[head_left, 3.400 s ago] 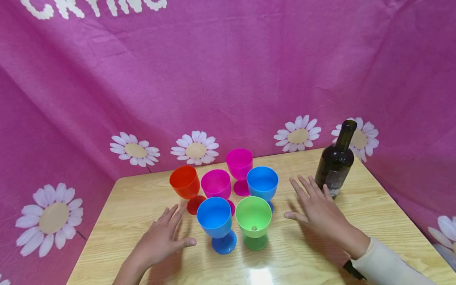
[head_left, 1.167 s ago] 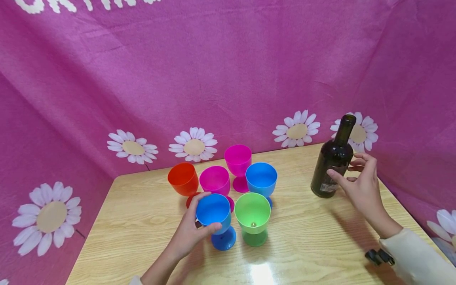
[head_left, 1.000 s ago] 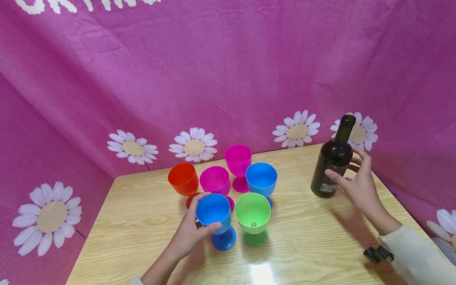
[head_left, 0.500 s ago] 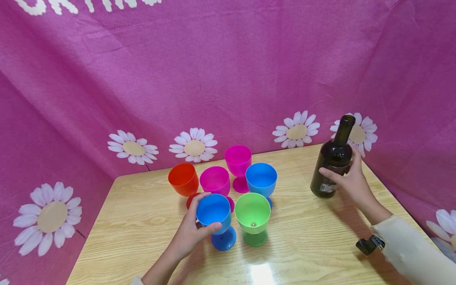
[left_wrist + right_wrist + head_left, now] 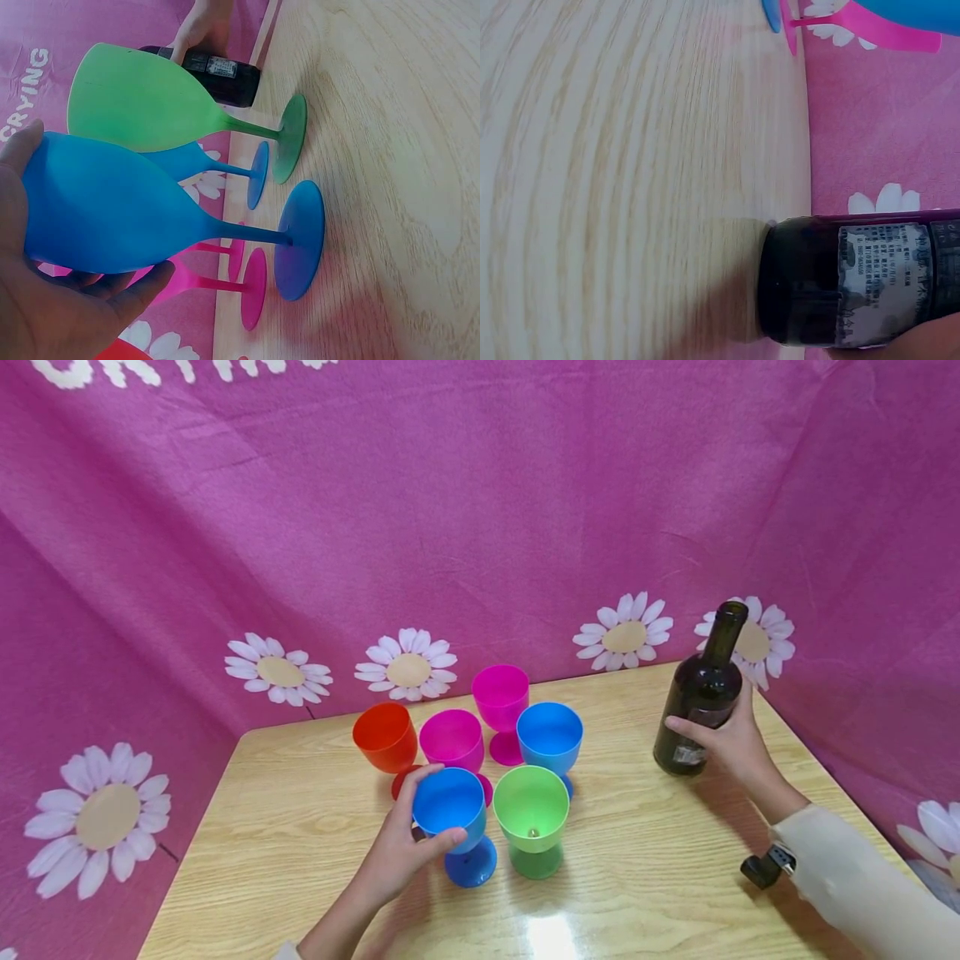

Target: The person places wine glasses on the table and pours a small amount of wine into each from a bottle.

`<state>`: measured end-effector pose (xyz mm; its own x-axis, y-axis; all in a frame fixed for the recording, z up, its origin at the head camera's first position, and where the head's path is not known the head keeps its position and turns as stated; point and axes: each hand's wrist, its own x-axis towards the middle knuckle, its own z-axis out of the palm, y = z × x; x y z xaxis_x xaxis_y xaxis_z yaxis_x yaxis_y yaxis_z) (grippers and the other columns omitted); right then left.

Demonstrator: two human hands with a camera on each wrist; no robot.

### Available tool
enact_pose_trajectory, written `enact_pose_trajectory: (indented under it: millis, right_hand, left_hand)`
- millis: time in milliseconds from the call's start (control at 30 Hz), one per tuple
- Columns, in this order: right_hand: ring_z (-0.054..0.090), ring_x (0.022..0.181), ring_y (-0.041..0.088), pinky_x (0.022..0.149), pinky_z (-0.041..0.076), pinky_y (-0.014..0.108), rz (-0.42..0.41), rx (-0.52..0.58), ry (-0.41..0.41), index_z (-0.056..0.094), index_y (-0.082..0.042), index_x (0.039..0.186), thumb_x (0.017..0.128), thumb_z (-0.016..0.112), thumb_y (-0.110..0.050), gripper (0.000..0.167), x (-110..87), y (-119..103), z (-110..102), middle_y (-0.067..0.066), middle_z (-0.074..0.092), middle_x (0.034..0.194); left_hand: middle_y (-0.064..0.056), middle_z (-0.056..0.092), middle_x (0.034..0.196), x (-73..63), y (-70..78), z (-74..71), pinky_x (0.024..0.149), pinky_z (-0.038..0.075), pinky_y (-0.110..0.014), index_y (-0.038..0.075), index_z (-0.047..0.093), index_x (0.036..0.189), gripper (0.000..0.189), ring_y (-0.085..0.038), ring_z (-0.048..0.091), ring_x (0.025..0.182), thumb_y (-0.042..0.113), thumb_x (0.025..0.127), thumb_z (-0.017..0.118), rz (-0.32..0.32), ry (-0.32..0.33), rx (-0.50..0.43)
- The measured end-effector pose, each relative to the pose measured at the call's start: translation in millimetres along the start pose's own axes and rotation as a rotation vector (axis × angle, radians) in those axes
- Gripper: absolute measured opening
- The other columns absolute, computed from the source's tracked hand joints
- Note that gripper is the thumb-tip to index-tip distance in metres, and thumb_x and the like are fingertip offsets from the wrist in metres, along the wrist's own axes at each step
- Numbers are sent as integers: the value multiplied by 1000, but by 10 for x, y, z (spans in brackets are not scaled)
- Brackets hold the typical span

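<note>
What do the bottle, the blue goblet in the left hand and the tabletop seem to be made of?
Bottle: likely glossy glass, by its sharp highlights and dark greenish tint.
Blue goblet: probably satin plastic, given its even colour and soft sheen.
Tabletop: glossy wood or wood-look laminate; grain and bright glare show, but not which.

Head view high, forward and down over the table [image 5: 637,877]; wrist views low, close, sideways, bottle [image 5: 847,281] in both.

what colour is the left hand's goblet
The goblet is blue, best seen in the left wrist view.
</note>
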<state>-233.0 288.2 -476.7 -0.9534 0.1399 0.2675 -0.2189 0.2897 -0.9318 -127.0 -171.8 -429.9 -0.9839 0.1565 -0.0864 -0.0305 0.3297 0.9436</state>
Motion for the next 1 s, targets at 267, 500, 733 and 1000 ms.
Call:
enact_pose_trajectory:
  millis: [267,500,733,1000]
  right_hand:
    - [35,139,13,124,18,49,8,-22,9,6,-40,161,90,81,-15,106,-2,-4,5,14,31,159]
    - [38,135,7,121,23,44,12,-25,17,8,-38,160,90,81,-14,104,12,-16,28,9,35,156]
    - [37,134,7,122,21,51,34,-37,1,6,-34,161,92,80,-15,103,17,-16,31,14,32,156]
    - [41,126,3,110,28,27,4,-43,1,12,-24,161,89,81,-12,100,-20,-70,75,8,39,149]
  left_hand:
    - [-10,40,154,3,7,7,93,58,-55,35,37,152,87,-45,39,141,33,82,88,-3,-6,-7]
    - [-9,41,154,-4,11,9,93,58,-54,35,37,152,87,-44,40,140,32,82,88,-1,-1,-11]
    - [-9,41,153,-9,8,9,93,58,-54,35,38,151,86,-44,40,140,31,81,88,4,0,-12]
    - [-9,41,154,1,5,12,92,58,-54,34,38,152,86,-44,40,140,31,82,88,18,-5,-14]
